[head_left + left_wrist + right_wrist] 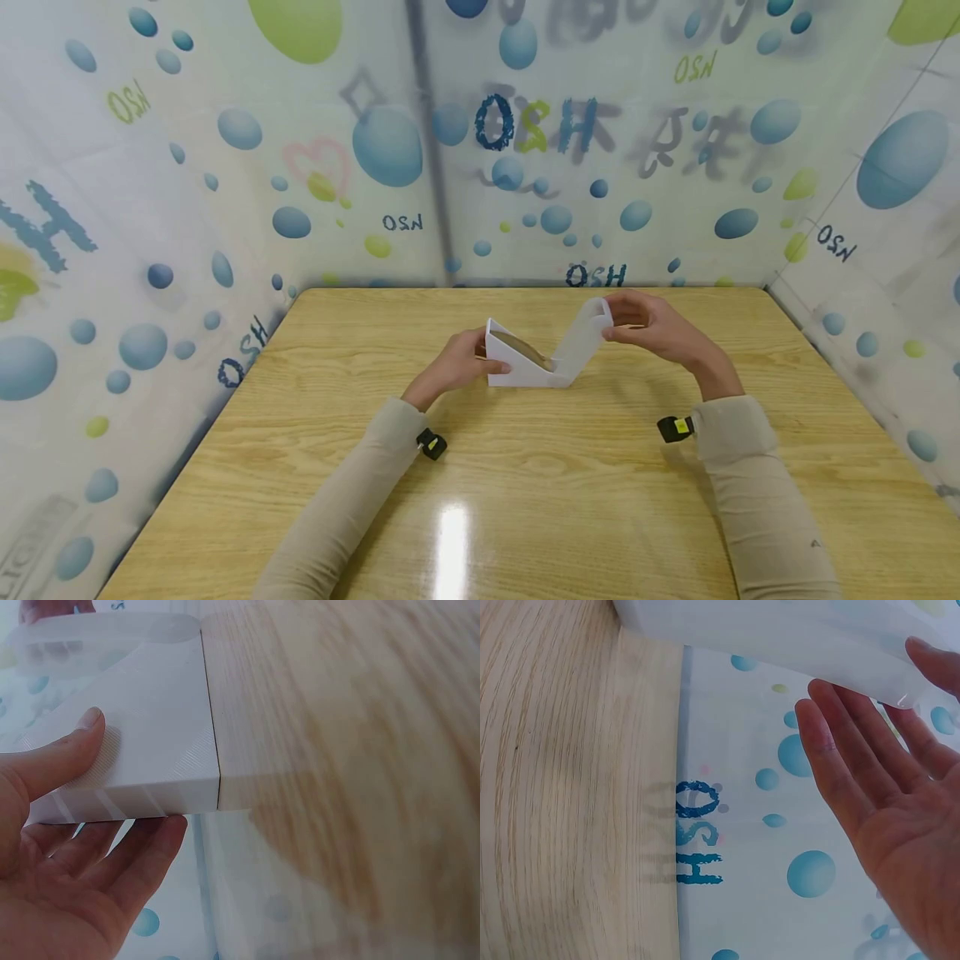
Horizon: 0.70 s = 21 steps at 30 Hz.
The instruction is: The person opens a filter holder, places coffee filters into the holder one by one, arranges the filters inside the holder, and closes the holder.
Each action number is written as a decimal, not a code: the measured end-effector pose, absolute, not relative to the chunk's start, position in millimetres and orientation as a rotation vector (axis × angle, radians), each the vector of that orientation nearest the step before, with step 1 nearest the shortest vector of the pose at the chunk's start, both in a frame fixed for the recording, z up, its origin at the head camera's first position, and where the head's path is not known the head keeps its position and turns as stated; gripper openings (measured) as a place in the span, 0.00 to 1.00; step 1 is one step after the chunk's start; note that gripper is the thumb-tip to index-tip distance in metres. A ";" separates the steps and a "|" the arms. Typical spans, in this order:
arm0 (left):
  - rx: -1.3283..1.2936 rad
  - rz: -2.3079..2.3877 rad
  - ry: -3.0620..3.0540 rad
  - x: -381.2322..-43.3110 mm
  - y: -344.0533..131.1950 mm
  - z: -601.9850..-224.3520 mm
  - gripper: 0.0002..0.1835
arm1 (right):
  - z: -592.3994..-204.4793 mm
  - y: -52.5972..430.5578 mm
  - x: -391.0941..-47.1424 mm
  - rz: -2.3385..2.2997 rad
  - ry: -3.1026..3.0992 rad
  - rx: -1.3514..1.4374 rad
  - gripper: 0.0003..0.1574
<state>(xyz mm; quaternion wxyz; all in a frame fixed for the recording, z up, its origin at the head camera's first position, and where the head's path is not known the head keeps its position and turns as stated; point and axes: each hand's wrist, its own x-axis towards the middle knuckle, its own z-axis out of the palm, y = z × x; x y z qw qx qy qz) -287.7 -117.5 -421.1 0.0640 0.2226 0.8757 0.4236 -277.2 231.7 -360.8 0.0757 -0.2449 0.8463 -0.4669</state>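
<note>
On the table stands a white box [516,372] with a sloping open top, and something flat and brown [522,346] shows inside it. A translucent lid [576,346] rises at a slant from the box's right end. My left hand [457,364] grips the box's left end, the thumb [90,739] on its near face and the other fingers against the end wall. At the raised end of the lid, my right hand [656,327] holds it between thumb and fingers. In the right wrist view, those fingers [847,742] are fairly straight along the lid's edge.
The wooden table [555,483] extends on all sides of the box. Behind it and at both sides hang patterned sheets [525,192] with dots and lettering. Each wrist carries a small black device, the left one [432,444] and the right one [675,428].
</note>
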 end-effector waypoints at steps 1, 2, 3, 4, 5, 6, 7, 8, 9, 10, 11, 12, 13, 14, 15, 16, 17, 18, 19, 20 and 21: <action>0.673 1.279 2.645 -287.7 -117.5 -421.1 0.21 | -360.7 231.2 -277.1 -1.403 2.540 -0.732 0.30; 0.673 1.280 2.645 -287.6 -117.5 -421.0 0.21 | -360.8 230.9 -277.1 -1.405 2.541 -0.730 0.31; 0.676 1.281 2.644 -287.7 -117.5 -421.2 0.21 | -361.0 230.6 -277.3 -1.409 2.540 -0.726 0.31; 0.676 1.282 2.645 -287.5 -117.4 -420.8 0.21 | -361.2 230.5 -277.5 -1.410 2.541 -0.729 0.31; 0.678 1.282 2.644 -287.5 -117.5 -421.0 0.21 | -361.5 230.2 -277.7 -1.415 2.539 -0.728 0.31; 0.676 1.282 2.644 -287.1 -117.5 -420.6 0.21 | -361.8 229.9 -277.9 -1.417 2.540 -0.730 0.31; 0.676 1.283 2.644 -286.8 -117.4 -420.2 0.21 | -362.1 229.5 -277.9 -1.420 2.539 -0.731 0.31; 0.676 1.282 2.643 -286.6 -117.4 -420.2 0.21 | -362.5 229.2 -278.2 -1.422 2.539 -0.733 0.31; 0.676 1.281 2.643 -286.7 -117.6 -420.6 0.21 | -362.8 228.9 -278.3 -1.425 2.537 -0.736 0.31; 0.675 1.280 2.644 -286.7 -117.7 -420.7 0.21 | -362.8 228.5 -278.2 -1.424 2.539 -0.739 0.31; 0.675 1.278 2.645 -286.7 -117.8 -421.1 0.21 | -362.9 228.0 -278.4 -1.427 2.537 -0.737 0.31; 0.672 1.277 2.646 -286.7 -117.7 -421.0 0.21 | -362.7 227.8 -278.3 -1.426 2.537 -0.738 0.31; 0.670 1.275 2.647 -286.7 -117.8 -421.2 0.21 | -362.4 227.5 -278.1 -1.425 2.537 -0.737 0.31; 0.667 1.272 2.649 -286.8 -117.8 -421.3 0.21 | -362.0 227.2 -278.0 -1.423 2.539 -0.738 0.31; 0.665 1.270 2.651 -286.9 -117.7 -421.5 0.22 | -361.6 226.7 -277.9 -1.424 2.538 -0.739 0.31; 0.662 1.268 2.653 -286.8 -117.5 -421.3 0.22 | -361.1 226.4 -277.8 -1.424 2.537 -0.740 0.31; 0.660 1.268 2.653 -286.8 -117.3 -421.1 0.22 | -360.8 226.1 -277.9 -1.425 2.534 -0.740 0.31; 0.658 1.267 2.654 -286.9 -117.2 -421.1 0.22 | -360.4 225.9 -277.9 -1.426 2.533 -0.739 0.31; 0.657 1.266 2.654 -286.8 -117.1 -421.0 0.22 | -360.1 225.5 -277.9 -1.424 2.534 -0.739 0.31; 0.656 1.267 2.654 -286.9 -117.1 -420.9 0.22 | -359.9 225.3 -278.0 -1.425 2.532 -0.739 0.31; 0.659 1.269 2.654 -287.0 -117.1 -421.2 0.22 | -359.8 225.1 -278.1 -1.426 2.529 -0.739 0.31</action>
